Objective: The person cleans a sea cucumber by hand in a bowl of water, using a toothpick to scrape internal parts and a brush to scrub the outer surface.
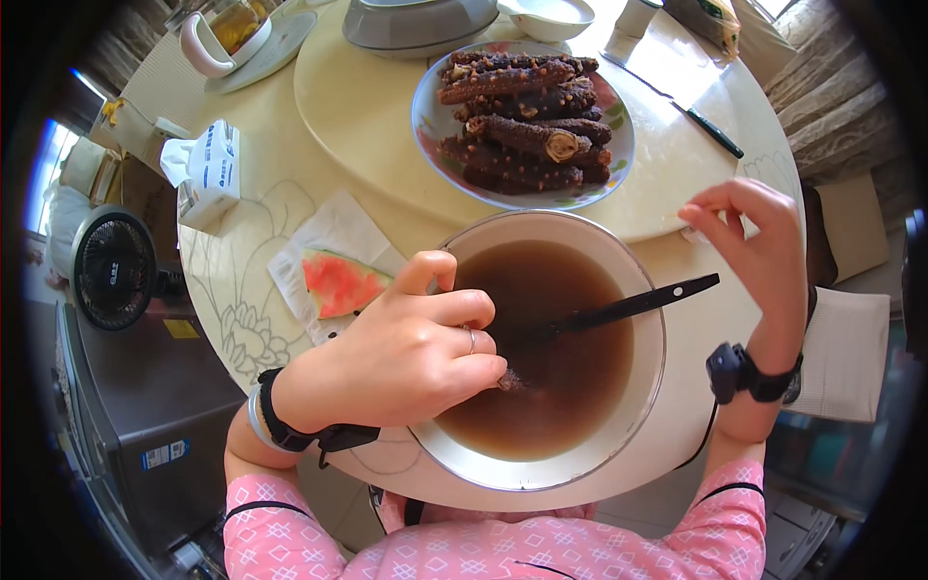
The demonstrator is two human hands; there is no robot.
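Note:
A wide white basin [646, 387] of brown liquid stands at the table's front edge. Over its left side my left hand [416, 343] is closed round a dark sea cucumber [510, 380], mostly hidden by my fingers, its end poking out at the liquid. A black-handled tool [638, 304] rests on the basin's right rim, its other end under the liquid. Raised right of the basin, my right hand [749, 227] pinches thumb and finger together; a tiny pale bit shows at the tips. Behind the basin, a floral plate [428, 145] bears several knobbly sea cucumbers [527, 121].
Left of the basin a watermelon slice [340, 283] lies on a white tissue [343, 227]. A tissue box [213, 174] stands farther left. On the raised turntable [338, 97] lie a green-handled knife [710, 130] and a grey lidded dish [416, 27]. A black fan [114, 268] stands off the table.

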